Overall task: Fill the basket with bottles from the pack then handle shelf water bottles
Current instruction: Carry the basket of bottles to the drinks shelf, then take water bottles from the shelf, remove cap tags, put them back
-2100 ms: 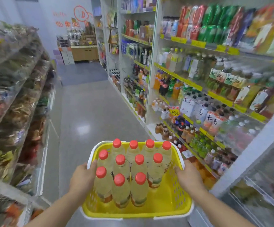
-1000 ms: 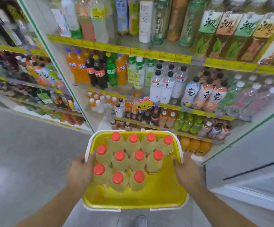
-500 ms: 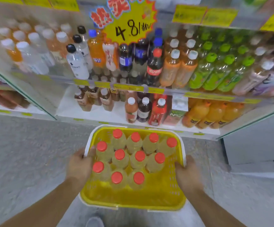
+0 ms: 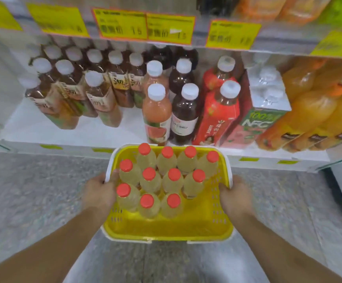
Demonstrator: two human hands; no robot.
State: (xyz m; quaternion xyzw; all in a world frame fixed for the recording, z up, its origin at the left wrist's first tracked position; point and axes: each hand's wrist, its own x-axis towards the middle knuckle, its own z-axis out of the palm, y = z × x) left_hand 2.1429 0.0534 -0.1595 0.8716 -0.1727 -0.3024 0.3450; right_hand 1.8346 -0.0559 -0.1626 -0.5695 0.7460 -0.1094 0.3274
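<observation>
A yellow basket with a white rim is low over the grey floor, just in front of the bottom shelf. Several pale yellow bottles with red caps stand upright in its far half. My left hand grips the basket's left rim. On the right rim sits my right hand, also gripping. The near half of the basket is bare.
The white bottom shelf holds brown tea bottles at left, a pink juice bottle, a dark bottle, red-labelled bottles, a carton and orange bottles. Yellow price tags line the shelf above.
The view has dropped closer to the bottom shelf, which now fills the top of the frame. The basket has come down with both hands still on its rims.
</observation>
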